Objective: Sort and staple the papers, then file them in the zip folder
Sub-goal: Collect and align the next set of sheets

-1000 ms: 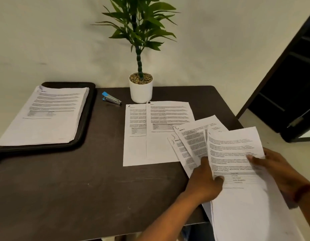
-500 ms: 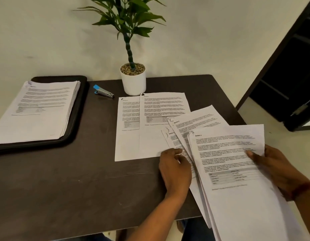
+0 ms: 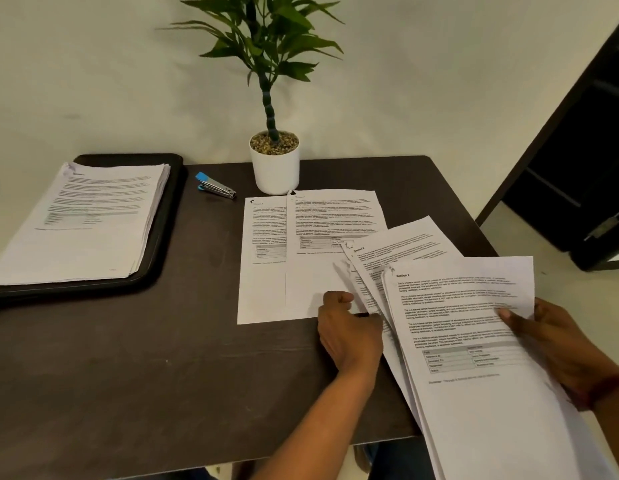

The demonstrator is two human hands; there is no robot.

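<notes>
Gripping paper sheaf (image 3: 474,393) | right hand (image 3: 557,348) thumb on top | left hand (image 3: 349,334) fingers curled, seemingly pinching fanned sheets (image 3: 398,244)

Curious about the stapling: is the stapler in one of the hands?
No, the stapler lies on the table left of the white pot.

This is looking like a small office or study corner to me, nothing fancy. A dark desk (image 3: 128,375) is sitting up against a plain pale wall (image 3: 93,81), and it's carrying pure paperwork stuff: a thick stack of pages (image 3: 93,220) lying on a black zip folder (image 3: 172,202), a little blue stapler (image 3: 215,186), and printed sheets (image 3: 322,230) fanning out across it. A potted plant (image 3: 275,168) is standing at the back, and a dark door (image 3: 578,168) is showing off to the right.
</notes>
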